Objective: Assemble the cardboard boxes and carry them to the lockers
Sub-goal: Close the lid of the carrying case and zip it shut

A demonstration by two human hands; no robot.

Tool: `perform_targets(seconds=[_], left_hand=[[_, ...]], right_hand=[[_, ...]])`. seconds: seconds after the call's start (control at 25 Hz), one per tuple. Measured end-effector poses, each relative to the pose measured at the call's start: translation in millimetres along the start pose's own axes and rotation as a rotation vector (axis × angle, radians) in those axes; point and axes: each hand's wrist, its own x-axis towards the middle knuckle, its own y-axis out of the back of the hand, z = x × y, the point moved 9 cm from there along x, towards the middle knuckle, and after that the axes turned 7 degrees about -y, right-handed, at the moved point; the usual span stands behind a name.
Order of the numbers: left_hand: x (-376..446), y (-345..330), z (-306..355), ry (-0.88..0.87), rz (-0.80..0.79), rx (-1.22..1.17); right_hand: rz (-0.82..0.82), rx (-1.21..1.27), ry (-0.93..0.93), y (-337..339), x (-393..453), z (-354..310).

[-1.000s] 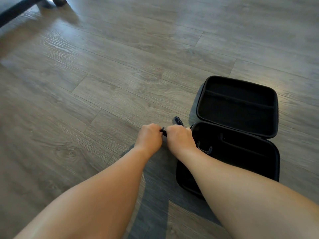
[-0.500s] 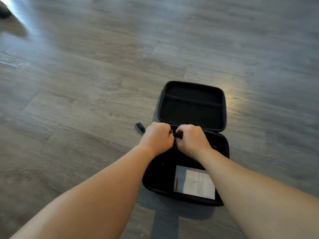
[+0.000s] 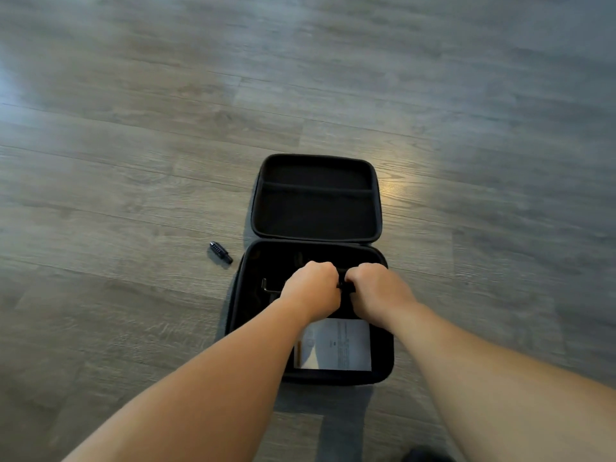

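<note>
1. Risk was judged at the small ribbed black part [image 3: 220,252], left loose on the grey wood-grain floor [image 3: 133,161] beside the case [image 3: 315,198], where it could be kicked or forgotten.
2. A small black piece [image 3: 343,285], easily dropped into the padded case, was pinched between the curled left hand [image 3: 311,288] and right hand [image 3: 376,291].
3. A smooth white leaflet [image 3: 336,345] was seen inside; no cardboard boxes were in view.

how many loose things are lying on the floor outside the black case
1: a small dark ribbed piece on the wood floor, just left of the open case, apart from it. The arms may hide others nearer the camera.
</note>
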Motion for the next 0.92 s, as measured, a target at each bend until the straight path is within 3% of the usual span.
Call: perform_targets(seconds=[0.16, 0.36, 0.48, 0.56, 0.68, 0.92], left_hand=[[-9.5, 23.1, -24.7, 0.050, 0.118, -0.062], [-39.1, 79.9, -79.9, 0.117, 0.482, -0.069], [-57.8, 108.0, -130.2, 0.242, 0.610, -0.096], [-63.7, 115.6, -165.5, 0.335, 0.597, -0.099], [-70.9, 102.4, -200.8, 0.426, 0.432, -0.076], [-65.9, 94.4, -212.6, 0.276, 0.307, -0.128]], right_hand=[[0.128, 0.159, 0.023, 16.8, 11.5, -21.4], [0.243, 0.277, 0.159, 32.2, 40.4, -93.9], [0.269, 0.237, 0.281, 25.1, 52.8, -157.7], [0.278, 0.117, 0.291, 14.5, 55.8, -189.2], [0.266, -0.052, 0.282, 2.2, 57.3, -215.8], [0.191, -0.139, 0.176, -12.6, 73.7, -229.2]])
